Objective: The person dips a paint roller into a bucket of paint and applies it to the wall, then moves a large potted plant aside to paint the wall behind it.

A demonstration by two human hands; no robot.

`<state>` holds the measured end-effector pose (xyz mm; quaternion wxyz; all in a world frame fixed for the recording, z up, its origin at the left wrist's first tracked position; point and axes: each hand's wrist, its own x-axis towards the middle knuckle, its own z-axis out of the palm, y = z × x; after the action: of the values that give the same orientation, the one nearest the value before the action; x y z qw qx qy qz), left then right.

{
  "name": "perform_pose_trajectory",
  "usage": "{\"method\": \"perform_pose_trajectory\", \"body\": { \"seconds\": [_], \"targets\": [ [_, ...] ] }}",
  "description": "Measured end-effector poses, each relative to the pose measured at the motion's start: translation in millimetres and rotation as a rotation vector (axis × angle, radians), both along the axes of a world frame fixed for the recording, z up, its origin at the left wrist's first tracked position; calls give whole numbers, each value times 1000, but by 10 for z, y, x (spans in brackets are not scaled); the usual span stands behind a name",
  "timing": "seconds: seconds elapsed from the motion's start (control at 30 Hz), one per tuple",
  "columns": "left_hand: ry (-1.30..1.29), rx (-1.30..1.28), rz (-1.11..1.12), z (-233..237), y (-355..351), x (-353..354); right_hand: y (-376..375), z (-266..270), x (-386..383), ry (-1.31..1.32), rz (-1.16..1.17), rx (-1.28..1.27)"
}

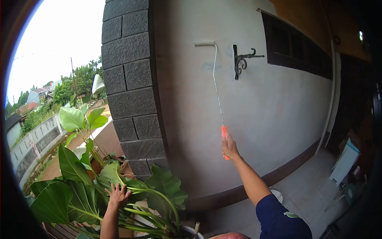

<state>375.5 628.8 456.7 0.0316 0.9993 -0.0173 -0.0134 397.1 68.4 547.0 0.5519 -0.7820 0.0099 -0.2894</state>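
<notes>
My right hand (229, 147) is wrapped round the orange handle of a paint roller (218, 89). The roller's long wire frame reaches up, and its white sleeve lies against the pale wall (191, 103), left of a black scrolled metal bracket (235, 61). Bluish-grey patches show on the wall below the sleeve. Down at the left, my left hand (118, 195) has its fingers spread against the leaves and stems of a large green plant (85, 199). It holds nothing that I can see.
A dark stone-block pillar (131, 83) stands left of the wall. A dark skirting band (274, 175) runs along the wall's foot. On the tiled floor (306, 195) a white round container (276, 195) is partly behind my right arm. Furniture stands at the far right.
</notes>
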Motion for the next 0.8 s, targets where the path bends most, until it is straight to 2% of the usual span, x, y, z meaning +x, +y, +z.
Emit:
{"method": "perform_pose_trajectory", "body": {
  "seconds": [0.17, 0.3, 0.47, 0.53, 0.67, 0.8],
  "targets": [
    [13, 1, 6, -4, -15, -11, -469, 1007, 507, -167, 31, -105],
    [14, 14, 9, -15, -21, 19, -509, 2493, 679, -130, 10, -135],
    [1, 16, 27, -54, -16, 70, 11, 4159, 645, -181, -20, -182],
    [7, 14, 35, -51, -6, 89, 261, 4615, 596, -168, 5, -177],
    [-2, 14, 33, -72, -22, 78, 583, 4803, 496, -203, -3, -141],
    [-9, 16, 29, -78, 0, 83, 635, 4088, 806, -209, 14, -120]
  ]
}}
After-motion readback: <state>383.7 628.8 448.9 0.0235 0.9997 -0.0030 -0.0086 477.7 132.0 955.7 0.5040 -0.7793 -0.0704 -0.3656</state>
